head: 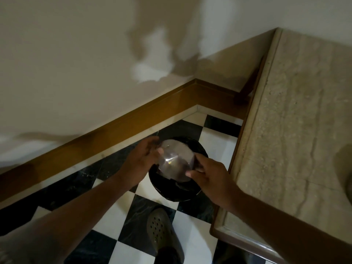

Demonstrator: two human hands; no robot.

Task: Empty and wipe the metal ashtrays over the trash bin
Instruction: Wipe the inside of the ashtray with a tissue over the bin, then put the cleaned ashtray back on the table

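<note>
A round metal ashtray (pixel 174 160) is turned bottom-up, its shiny underside facing me, directly above a black trash bin (pixel 171 193) with a black liner on the checkered floor. My left hand (pixel 142 157) grips the ashtray's left rim. My right hand (pixel 206 177) holds its right rim, thumb on the edge. The ashtray's inside is hidden. I see no cloth in either hand.
A beige stone counter (pixel 297 130) with a brown wooden edge runs along the right, close to the bin. A wooden baseboard (pixel 118 126) lines the wall corner behind. My foot in a dark perforated clog (pixel 162 229) stands just in front of the bin.
</note>
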